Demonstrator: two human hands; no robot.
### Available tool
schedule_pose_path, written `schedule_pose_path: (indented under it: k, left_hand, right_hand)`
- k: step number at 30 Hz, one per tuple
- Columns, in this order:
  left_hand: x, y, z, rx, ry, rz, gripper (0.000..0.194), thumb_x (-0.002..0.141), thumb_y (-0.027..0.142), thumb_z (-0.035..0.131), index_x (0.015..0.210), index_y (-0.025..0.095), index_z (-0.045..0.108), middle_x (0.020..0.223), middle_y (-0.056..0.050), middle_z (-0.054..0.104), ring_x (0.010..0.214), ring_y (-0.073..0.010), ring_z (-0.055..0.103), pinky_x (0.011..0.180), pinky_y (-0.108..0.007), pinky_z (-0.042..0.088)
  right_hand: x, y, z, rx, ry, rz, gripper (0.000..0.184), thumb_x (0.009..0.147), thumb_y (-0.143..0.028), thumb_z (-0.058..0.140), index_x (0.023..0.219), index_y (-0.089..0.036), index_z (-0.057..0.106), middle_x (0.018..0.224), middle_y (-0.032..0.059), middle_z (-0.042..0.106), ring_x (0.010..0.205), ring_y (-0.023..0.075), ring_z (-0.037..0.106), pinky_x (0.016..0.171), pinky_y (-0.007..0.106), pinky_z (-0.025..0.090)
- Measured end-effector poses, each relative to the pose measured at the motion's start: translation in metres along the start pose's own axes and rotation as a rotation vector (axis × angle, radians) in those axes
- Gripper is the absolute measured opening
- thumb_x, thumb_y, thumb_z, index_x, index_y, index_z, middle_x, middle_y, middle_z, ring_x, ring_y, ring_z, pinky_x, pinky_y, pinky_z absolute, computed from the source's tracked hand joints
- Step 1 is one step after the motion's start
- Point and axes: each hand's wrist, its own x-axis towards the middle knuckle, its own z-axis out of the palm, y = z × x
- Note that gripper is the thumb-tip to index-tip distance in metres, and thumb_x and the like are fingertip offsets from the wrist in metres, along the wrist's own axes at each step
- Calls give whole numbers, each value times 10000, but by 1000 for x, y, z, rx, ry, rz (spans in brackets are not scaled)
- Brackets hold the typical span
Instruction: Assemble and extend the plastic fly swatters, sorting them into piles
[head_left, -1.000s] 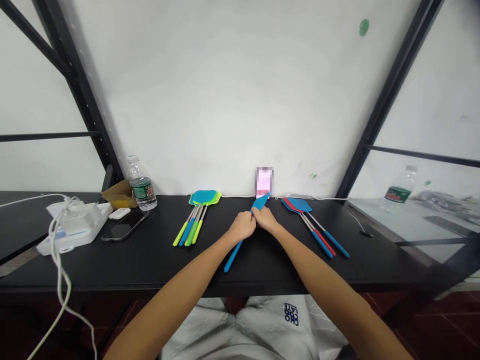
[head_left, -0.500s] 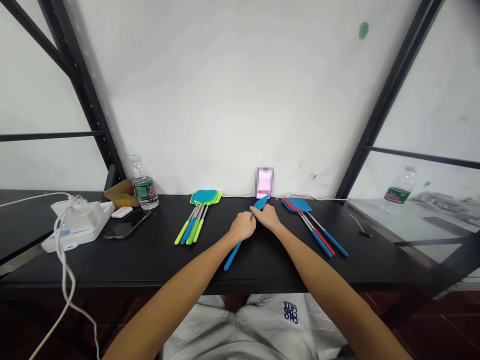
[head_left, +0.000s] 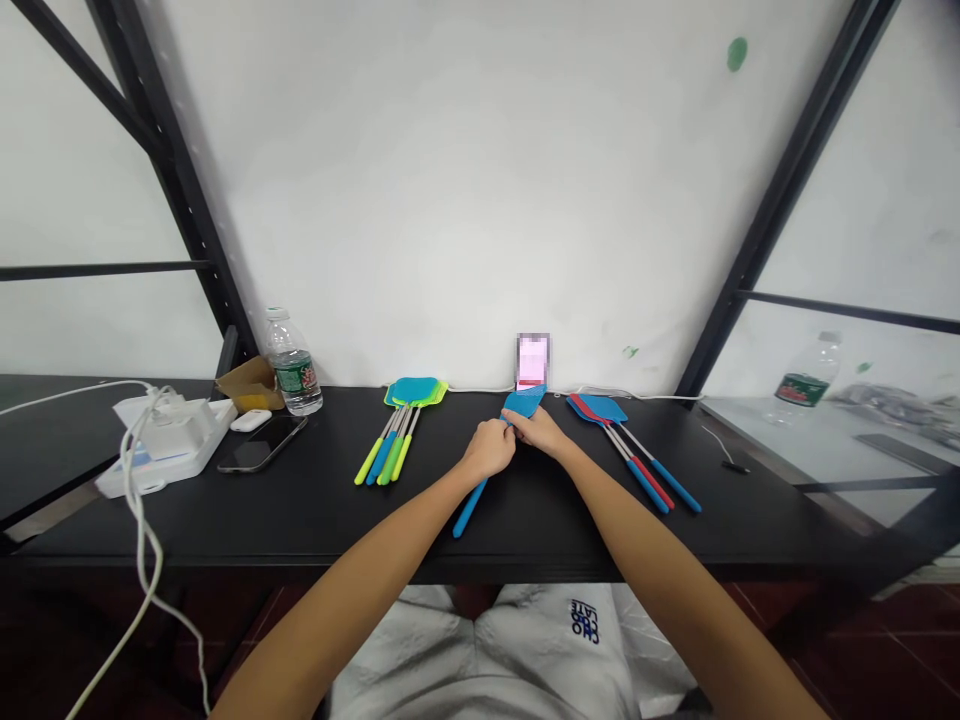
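A blue fly swatter (head_left: 471,505) lies across the middle of the black table (head_left: 315,520), handle toward me, head near the wall. My left hand (head_left: 489,452) is closed round its shaft just below the head. My right hand (head_left: 537,430) pinches the same spot from the right, fingers pressed on the neck of the swatter head (head_left: 523,402). Both hands touch each other there.
A bundle of green and blue swatters (head_left: 397,440) lies to the left, a bundle of blue and red swatters (head_left: 630,455) to the right. A small pink screen (head_left: 532,362) stands at the wall. Far left: water bottle (head_left: 292,365), phone (head_left: 262,452), white power strip with cables (head_left: 161,440).
The hands stay on the swatter. The swatter head has turned flatter and the right hand's fingers have shifted slightly up toward it. The camera has drifted a little.
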Motion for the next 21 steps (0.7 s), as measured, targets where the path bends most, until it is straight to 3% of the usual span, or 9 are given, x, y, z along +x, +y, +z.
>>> schedule_pose_path:
  k: [3, 8, 14, 21]
  left_hand:
    - [1, -1, 1, -29, 29, 3, 341, 933, 263, 386, 881, 141, 700, 901, -124, 709, 869, -210, 665, 786, -286, 486]
    - [1, 2, 0, -154, 37, -43, 303, 917, 258, 425, 774, 140, 664, 751, -82, 682, 692, -167, 645, 643, -243, 477]
    - [1, 4, 0, -401, -8, -111, 300, 921, 289, 435, 713, 140, 591, 526, 16, 537, 384, -78, 470, 414, -189, 369]
    - [7, -2, 5, -645, -62, -86, 296, 938, 315, 408, 720, 151, 523, 460, 67, 456, 283, -48, 379, 338, -167, 289]
  right_hand:
    - [0, -1, -1, 102, -92, -34, 405, 808, -568, 573, 687, -190, 492, 504, -52, 454, 416, 80, 397, 412, 210, 319]
    - [-1, -2, -2, 154, -105, 10, 469, 787, -635, 587, 663, -192, 491, 495, -38, 455, 400, 82, 403, 366, 205, 273]
    - [-1, -1, 0, 299, -115, 7, 489, 772, -670, 591, 721, -186, 543, 510, -38, 465, 410, 79, 390, 368, 203, 262]
    - [-3, -6, -2, 460, -207, 37, 469, 763, -637, 631, 852, -178, 591, 576, -31, 520, 437, 73, 403, 394, 196, 238]
